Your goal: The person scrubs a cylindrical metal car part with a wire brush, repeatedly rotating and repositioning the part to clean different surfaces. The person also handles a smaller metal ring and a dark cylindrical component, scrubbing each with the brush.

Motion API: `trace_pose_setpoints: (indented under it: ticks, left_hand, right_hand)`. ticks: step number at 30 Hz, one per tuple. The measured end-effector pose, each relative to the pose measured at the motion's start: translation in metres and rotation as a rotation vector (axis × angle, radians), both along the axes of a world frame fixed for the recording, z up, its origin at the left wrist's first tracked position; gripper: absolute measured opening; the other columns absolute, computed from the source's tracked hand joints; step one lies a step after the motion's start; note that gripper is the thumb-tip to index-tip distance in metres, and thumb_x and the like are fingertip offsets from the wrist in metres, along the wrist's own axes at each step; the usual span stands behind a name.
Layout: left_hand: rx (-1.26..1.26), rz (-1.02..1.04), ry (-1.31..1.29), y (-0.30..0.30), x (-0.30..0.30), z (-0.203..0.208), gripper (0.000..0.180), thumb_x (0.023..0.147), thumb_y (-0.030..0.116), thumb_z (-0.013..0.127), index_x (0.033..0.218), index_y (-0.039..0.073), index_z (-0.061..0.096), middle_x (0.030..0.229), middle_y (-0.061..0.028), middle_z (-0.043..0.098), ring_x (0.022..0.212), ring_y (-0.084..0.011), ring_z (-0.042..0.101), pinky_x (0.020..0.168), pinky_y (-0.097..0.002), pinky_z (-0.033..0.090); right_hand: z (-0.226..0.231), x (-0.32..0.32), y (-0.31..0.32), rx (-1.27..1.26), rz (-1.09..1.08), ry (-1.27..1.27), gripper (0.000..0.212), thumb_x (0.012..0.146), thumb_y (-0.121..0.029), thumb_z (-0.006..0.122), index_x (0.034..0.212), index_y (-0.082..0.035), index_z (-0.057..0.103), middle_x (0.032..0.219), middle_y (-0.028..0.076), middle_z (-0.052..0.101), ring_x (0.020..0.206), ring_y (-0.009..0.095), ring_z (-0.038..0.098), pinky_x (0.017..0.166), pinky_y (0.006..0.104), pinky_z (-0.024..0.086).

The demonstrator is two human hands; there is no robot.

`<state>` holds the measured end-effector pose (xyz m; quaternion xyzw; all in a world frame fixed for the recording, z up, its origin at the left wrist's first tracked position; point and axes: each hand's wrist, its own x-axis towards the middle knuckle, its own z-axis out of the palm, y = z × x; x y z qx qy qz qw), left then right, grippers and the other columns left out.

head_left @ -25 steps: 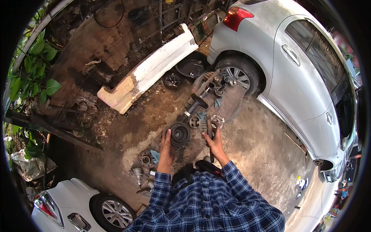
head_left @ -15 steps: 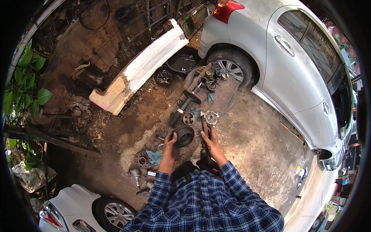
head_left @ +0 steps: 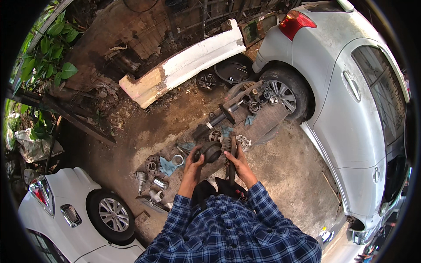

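left grip (head_left: 191, 164): wrapped around dark cup (head_left: 212, 152) | right grip (head_left: 240, 165): holding dark bar (head_left: 233, 148) | advice: support both firmly, avoid knocking edges

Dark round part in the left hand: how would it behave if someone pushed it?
The dark round part is probably stiff, showing no sag in the left hand. Its circular outline suggests it might roll if stood on edge.

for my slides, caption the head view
Left hand holding a dark round part, right hand a long dark tool, above metal parts.
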<state>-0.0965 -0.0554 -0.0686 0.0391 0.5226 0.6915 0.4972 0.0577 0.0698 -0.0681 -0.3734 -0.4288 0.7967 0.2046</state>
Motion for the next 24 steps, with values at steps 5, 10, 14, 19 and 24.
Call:
trace_pose_setpoints:
  ticks: [5, 10, 14, 19, 24]
  left_hand:
    - [-0.027, 0.242, -0.033, -0.016, 0.035, -0.001, 0.055, 0.095, 0.038, 0.062, 0.137, 0.005, 0.046, 0.137, -0.0096, 0.049, 0.128, -0.0247, 0.047, 0.101, -0.0430, 0.043]
    - [-0.015, 0.469, -0.095, -0.066, 0.068, 0.004, 0.050, 0.099, 0.035, 0.056, 0.138, 0.005, 0.045, 0.135, -0.0101, 0.051, 0.122, -0.0231, 0.053, 0.097, -0.0419, 0.048]
    - [0.004, 0.587, -0.068, -0.099, 0.080, 0.009, 0.049, 0.099, 0.028, 0.056, 0.140, 0.005, 0.043, 0.136, -0.0127, 0.050, 0.122, -0.0252, 0.055, 0.093, -0.0434, 0.052]
    - [-0.014, 0.682, -0.056, -0.116, 0.098, 0.009, 0.063, 0.091, 0.017, 0.067, 0.145, 0.006, 0.035, 0.139, -0.0140, 0.047, 0.123, -0.0255, 0.053, 0.093, -0.0416, 0.053]
    - [-0.137, 0.615, 0.198, -0.122, 0.104, 0.002, 0.060, 0.089, 0.011, 0.067, 0.142, 0.005, 0.039, 0.137, -0.0117, 0.048, 0.124, -0.0232, 0.051, 0.098, -0.0371, 0.050]
  right_hand:
    - [0.000, -0.008, 0.022, 0.079, 0.299, 0.035, 0.110, 0.078, -0.029, 0.083, 0.152, 0.003, 0.008, 0.151, 0.022, 0.029, 0.140, 0.029, 0.032, 0.113, 0.0373, 0.031]
    - [-0.008, -0.021, 0.013, 0.151, 0.679, 0.052, 0.116, 0.076, -0.025, 0.085, 0.151, 0.009, 0.004, 0.154, 0.024, 0.023, 0.144, 0.030, 0.024, 0.115, 0.0383, 0.028]
    - [-0.025, -0.037, -0.021, 0.123, 0.813, 0.023, 0.114, 0.078, -0.025, 0.084, 0.149, 0.012, 0.003, 0.155, 0.028, 0.017, 0.146, 0.032, 0.019, 0.117, 0.0383, 0.022]
    - [-0.027, -0.032, -0.053, 0.199, 0.738, 0.002, 0.108, 0.079, -0.020, 0.083, 0.149, 0.011, 0.007, 0.154, 0.027, 0.022, 0.143, 0.031, 0.025, 0.117, 0.0387, 0.024]
    - [-0.009, -0.017, -0.062, 0.088, 0.684, 0.070, 0.099, 0.079, -0.013, 0.081, 0.150, 0.007, 0.015, 0.148, 0.022, 0.034, 0.136, 0.028, 0.038, 0.110, 0.0363, 0.037]
